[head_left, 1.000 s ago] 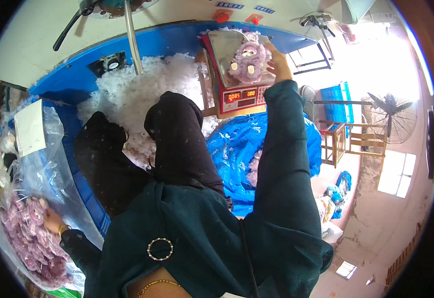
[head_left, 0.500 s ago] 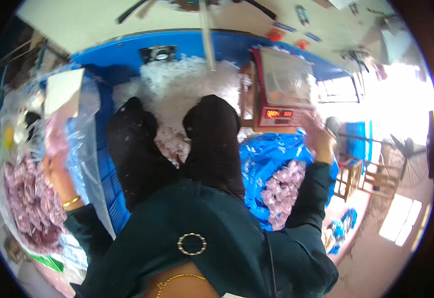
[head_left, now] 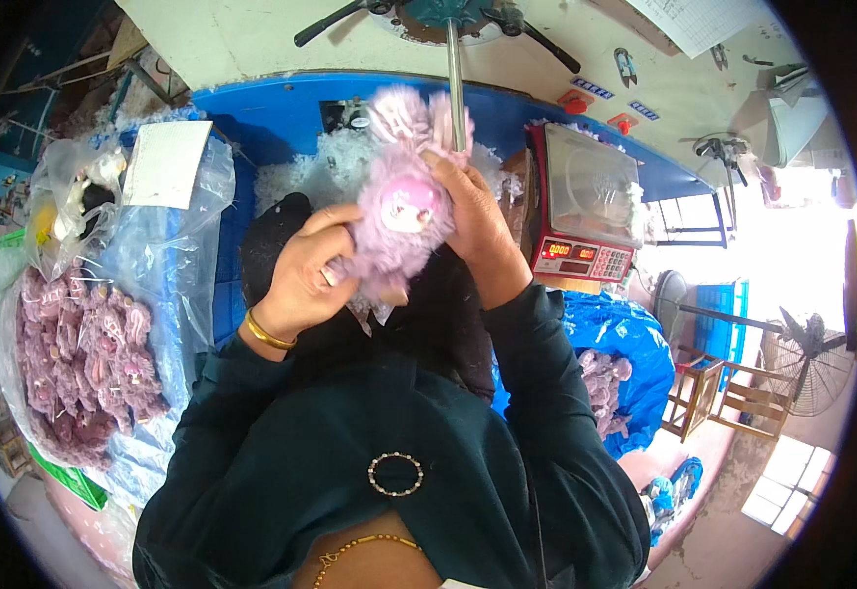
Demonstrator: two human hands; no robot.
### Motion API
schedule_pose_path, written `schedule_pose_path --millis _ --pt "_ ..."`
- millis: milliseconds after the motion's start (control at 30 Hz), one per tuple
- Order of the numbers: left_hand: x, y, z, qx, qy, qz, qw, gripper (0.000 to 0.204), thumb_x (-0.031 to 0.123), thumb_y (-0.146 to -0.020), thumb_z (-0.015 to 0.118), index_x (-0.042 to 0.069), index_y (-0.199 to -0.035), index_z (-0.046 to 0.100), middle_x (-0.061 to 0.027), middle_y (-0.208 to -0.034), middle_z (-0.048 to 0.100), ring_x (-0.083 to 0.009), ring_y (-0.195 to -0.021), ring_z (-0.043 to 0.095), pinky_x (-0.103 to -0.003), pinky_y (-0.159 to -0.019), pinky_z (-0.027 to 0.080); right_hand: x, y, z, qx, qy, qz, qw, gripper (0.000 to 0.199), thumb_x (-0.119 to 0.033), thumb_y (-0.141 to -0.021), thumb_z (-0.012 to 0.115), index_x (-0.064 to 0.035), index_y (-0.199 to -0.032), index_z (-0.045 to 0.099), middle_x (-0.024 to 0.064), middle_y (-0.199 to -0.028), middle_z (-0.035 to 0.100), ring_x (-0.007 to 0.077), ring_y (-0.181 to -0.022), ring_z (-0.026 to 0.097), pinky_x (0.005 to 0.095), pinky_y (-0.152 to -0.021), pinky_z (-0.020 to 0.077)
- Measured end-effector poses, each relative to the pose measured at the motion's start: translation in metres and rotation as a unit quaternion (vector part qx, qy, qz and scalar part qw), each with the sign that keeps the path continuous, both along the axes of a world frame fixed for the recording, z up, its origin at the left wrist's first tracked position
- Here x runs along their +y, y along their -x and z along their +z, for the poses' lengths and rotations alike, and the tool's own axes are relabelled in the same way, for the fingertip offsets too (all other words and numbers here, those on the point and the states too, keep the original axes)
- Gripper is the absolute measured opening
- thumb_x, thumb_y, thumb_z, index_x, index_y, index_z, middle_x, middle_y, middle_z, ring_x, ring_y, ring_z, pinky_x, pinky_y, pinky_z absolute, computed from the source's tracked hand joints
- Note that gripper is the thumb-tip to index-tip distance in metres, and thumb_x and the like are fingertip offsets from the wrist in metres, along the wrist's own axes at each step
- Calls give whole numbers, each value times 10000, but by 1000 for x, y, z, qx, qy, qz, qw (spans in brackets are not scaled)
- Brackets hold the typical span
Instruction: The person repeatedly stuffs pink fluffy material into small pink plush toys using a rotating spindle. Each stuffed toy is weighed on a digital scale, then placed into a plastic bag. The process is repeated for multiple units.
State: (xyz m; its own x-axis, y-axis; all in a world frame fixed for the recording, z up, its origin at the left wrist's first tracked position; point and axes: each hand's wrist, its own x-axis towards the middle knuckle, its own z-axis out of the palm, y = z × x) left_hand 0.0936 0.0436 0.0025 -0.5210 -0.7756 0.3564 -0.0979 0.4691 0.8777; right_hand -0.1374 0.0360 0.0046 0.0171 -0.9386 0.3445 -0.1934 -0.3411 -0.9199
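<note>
A fluffy lilac plush toy (head_left: 389, 245) with long ears and a pink, smooth-looking face is held above my lap. My left hand (head_left: 306, 275) has its fingers closed on the toy's lower left side. On the other side, my right hand (head_left: 475, 211) grips the toy near its head, below the ears. An upright metal tube (head_left: 456, 83) comes down from the machine beyond and meets the toy at the ears. Whether its end goes inside the toy or only passes beside it I cannot tell.
White fluffy stuffing (head_left: 301, 175) lies in the blue bin (head_left: 252, 98) ahead. At right stand a red scale (head_left: 585, 257) and a blue plastic sack (head_left: 634, 344) with lilac plush pieces. A clear bag of lilac plush toys (head_left: 85, 363) and a white card (head_left: 166, 165) are at left.
My left hand has carried the plush toy from the left bag to the middle. My right hand has come in from beside the scale and taken hold of it.
</note>
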Motion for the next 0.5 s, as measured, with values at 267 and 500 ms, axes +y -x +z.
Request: schedule_pose_path --millis 267,500 --pt "7 19 -18 215 -318 -2 923 341 238 -908 608 0 -1150 582 -51 -1083 613 -138 -998 554 -292 -905 425 10 -18 35 54 -44 97 993 345 -143 -822 709 -28 -1133 617 48 -1021 669 127 -884 625 291 -783 495" --pt "-11 22 -2 157 -393 -100 901 292 135 -839 685 -2 -1090 622 -60 -1006 666 -138 -893 610 -286 -804 486 32 -2 45 -25 -161 63 985 432 -131 -722 802 -10 -1087 605 83 -1039 646 166 -951 600 340 -866 470"
